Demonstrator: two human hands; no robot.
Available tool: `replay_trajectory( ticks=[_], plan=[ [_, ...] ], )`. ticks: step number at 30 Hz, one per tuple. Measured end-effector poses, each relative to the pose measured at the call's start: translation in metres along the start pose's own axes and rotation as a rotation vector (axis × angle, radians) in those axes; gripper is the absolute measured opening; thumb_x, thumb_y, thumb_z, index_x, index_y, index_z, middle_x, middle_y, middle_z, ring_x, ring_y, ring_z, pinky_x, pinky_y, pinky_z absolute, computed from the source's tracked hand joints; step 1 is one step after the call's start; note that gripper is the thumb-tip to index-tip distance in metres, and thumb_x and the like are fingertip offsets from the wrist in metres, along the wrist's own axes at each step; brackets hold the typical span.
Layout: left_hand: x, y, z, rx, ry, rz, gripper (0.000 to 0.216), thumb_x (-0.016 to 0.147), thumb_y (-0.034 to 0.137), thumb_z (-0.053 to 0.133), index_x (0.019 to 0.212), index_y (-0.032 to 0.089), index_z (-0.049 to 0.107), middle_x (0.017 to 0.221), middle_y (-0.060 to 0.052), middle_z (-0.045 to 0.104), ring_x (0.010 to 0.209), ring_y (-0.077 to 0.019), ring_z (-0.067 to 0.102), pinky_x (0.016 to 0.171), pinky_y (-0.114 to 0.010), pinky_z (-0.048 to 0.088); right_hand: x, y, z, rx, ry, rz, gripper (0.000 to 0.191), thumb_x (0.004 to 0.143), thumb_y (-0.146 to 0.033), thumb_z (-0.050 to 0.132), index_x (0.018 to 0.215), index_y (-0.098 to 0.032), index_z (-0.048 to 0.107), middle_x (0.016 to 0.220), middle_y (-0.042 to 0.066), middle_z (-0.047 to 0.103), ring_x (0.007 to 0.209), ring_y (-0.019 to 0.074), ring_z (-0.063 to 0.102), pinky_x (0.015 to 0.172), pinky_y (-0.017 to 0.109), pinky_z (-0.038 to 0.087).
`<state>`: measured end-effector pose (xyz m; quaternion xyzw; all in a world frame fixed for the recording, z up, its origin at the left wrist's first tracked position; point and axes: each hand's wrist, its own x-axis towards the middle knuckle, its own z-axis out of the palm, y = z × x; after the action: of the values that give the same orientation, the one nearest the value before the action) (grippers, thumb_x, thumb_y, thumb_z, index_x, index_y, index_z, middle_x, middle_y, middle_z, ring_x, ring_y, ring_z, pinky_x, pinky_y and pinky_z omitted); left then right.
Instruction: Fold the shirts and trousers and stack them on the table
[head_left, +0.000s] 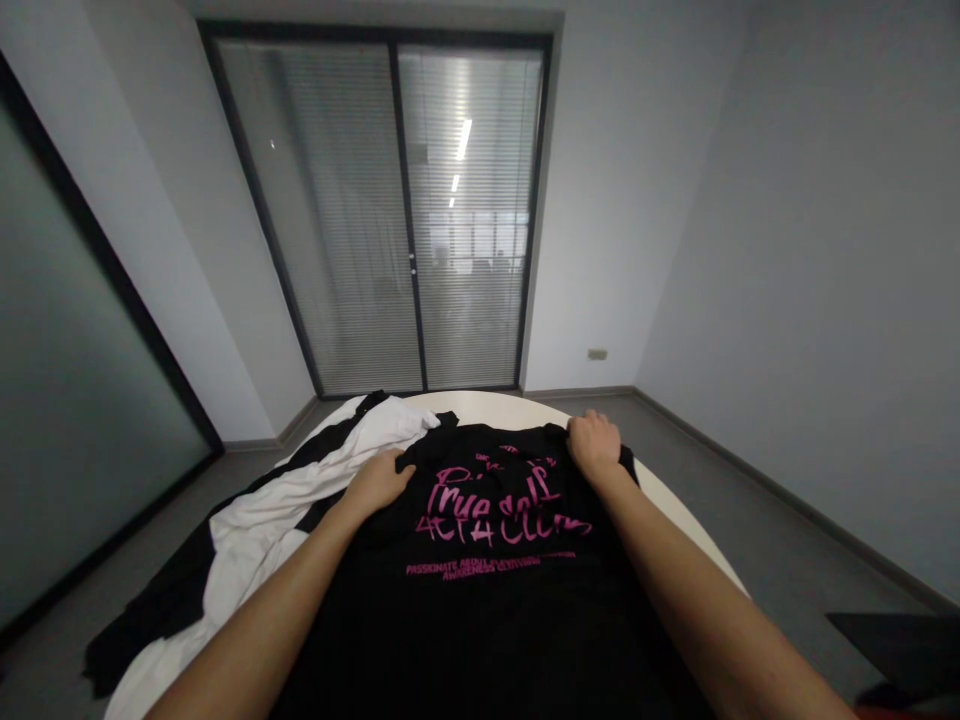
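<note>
A black shirt (pixel 487 600) with pink lettering is lying spread across the white round surface (pixel 517 408), covering most of its near part. Both hands are resting on the shirt's far edge. The left hand (pixel 381 482) is lying on the shirt's far left corner, its fingers (pixel 401 468) curling together onto a bunched fold of the black cloth. The right hand (pixel 594 445) is sitting on the far right corner, knuckles up, its fingers tucking down over the edge and closing on the fabric there; the fingertips themselves are hidden. Both forearms are stretching out over the shirt from the near side, the pink print showing between them, slightly rumpled at its top line.

Just left of the shirt, a white garment (pixel 292 500) is lying crumpled, touching the left hand's side of the shirt, with more black cloth (pixel 150 610) under and beside it, trailing toward the near left edge of the surface.
</note>
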<state>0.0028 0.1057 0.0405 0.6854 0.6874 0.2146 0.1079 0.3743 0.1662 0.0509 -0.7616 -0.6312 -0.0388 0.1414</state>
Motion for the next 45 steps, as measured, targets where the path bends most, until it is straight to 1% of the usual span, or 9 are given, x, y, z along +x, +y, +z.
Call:
replay_trajectory(
  ticks=[4, 8, 14, 17, 24, 28, 33, 41, 45],
  plan=[
    [0.020, -0.003, -0.012, -0.022, 0.102, -0.027, 0.026, 0.084, 0.024, 0.056, 0.105, 0.020, 0.072, 0.107, -0.009, 0.076, 0.104, -0.0271, 0.069, 0.091, -0.033, 0.050, 0.017, -0.006, -0.006, 0.122, 0.020, 0.069, 0.033, 0.093, -0.029, 0.046, 0.115, -0.010, 0.063, 0.101, 0.025, 0.069, 0.100, 0.0372, 0.067, 0.084, 0.049, 0.051],
    [0.035, -0.005, -0.037, -0.045, 0.285, -0.110, 0.034, 0.087, 0.028, 0.051, 0.116, 0.021, 0.067, 0.113, -0.009, 0.073, 0.105, -0.0271, 0.068, 0.092, -0.036, 0.050, 0.037, -0.007, -0.005, 0.259, 0.060, 0.024, 0.041, 0.098, -0.031, 0.036, 0.133, -0.011, 0.045, 0.106, 0.020, 0.070, 0.097, 0.0299, 0.069, 0.088, 0.042, 0.051],
    [0.047, -0.016, -0.052, -0.088, 0.565, -0.186, 0.036, 0.088, 0.026, 0.047, 0.120, 0.019, 0.064, 0.117, -0.011, 0.071, 0.109, -0.0273, 0.066, 0.096, -0.038, 0.050, 0.048, -0.011, 0.022, 0.634, 0.157, -0.457, 0.082, 0.093, -0.033, 0.049, 0.156, -0.015, -0.001, 0.152, 0.019, 0.040, 0.137, 0.0272, 0.044, 0.112, 0.045, 0.037],
    [0.045, -0.023, -0.041, -0.051, 0.506, -0.166, 0.038, 0.083, 0.027, 0.056, 0.120, 0.019, 0.065, 0.121, -0.012, 0.070, 0.115, -0.0313, 0.062, 0.102, -0.043, 0.047, 0.039, -0.015, 0.032, 0.393, -0.039, -0.393, 0.100, 0.088, -0.028, 0.058, 0.156, -0.013, -0.013, 0.149, 0.022, 0.043, 0.140, 0.0324, 0.039, 0.113, 0.047, 0.034],
    [0.035, -0.018, -0.022, 0.160, 0.387, -0.048, 0.057, 0.088, 0.040, 0.056, 0.137, 0.013, 0.052, 0.139, -0.017, 0.057, 0.126, -0.0342, 0.054, 0.106, -0.046, 0.043, 0.021, -0.012, 0.019, 0.071, -0.083, 0.002, 0.067, 0.095, -0.027, 0.045, 0.156, -0.013, 0.018, 0.123, 0.023, 0.063, 0.116, 0.0327, 0.062, 0.095, 0.042, 0.047],
    [0.028, -0.003, -0.026, 0.267, 0.408, -0.063, 0.051, 0.088, 0.044, 0.055, 0.130, 0.016, 0.059, 0.130, -0.018, 0.059, 0.119, -0.0366, 0.057, 0.098, -0.048, 0.047, 0.027, 0.007, 0.015, 0.044, -0.094, 0.202, 0.069, 0.093, -0.032, 0.049, 0.152, -0.005, 0.026, 0.117, 0.028, 0.065, 0.111, 0.0361, 0.065, 0.091, 0.047, 0.050],
    [0.028, 0.007, -0.040, 0.383, 0.336, -0.062, 0.039, 0.091, 0.039, 0.047, 0.115, 0.019, 0.070, 0.108, -0.018, 0.067, 0.105, -0.0373, 0.064, 0.089, -0.049, 0.049, 0.036, 0.031, 0.020, 0.068, -0.168, 0.303, 0.049, 0.089, -0.034, 0.056, 0.131, -0.008, 0.059, 0.114, 0.027, 0.067, 0.110, 0.0346, 0.067, 0.090, 0.044, 0.051],
    [0.053, -0.001, -0.045, -0.100, 0.129, -0.160, 0.029, 0.083, 0.031, 0.057, 0.105, 0.020, 0.071, 0.073, -0.006, 0.076, 0.080, -0.0267, 0.073, 0.075, -0.036, 0.054, 0.045, 0.041, 0.032, 0.125, -0.176, 0.421, 0.057, 0.088, -0.029, 0.057, 0.135, 0.001, 0.048, 0.115, 0.031, 0.065, 0.112, 0.0349, 0.065, 0.088, 0.042, 0.053],
    [0.064, -0.007, -0.037, -0.279, 0.155, -0.158, 0.035, 0.089, 0.025, 0.048, 0.119, 0.015, 0.063, 0.091, -0.008, 0.078, 0.074, -0.0183, 0.074, 0.068, -0.027, 0.056, 0.044, 0.050, 0.033, 0.142, -0.158, 0.424, 0.053, 0.088, -0.025, 0.055, 0.133, 0.001, 0.049, 0.112, 0.032, 0.065, 0.110, 0.0367, 0.066, 0.086, 0.043, 0.053]
  ],
)
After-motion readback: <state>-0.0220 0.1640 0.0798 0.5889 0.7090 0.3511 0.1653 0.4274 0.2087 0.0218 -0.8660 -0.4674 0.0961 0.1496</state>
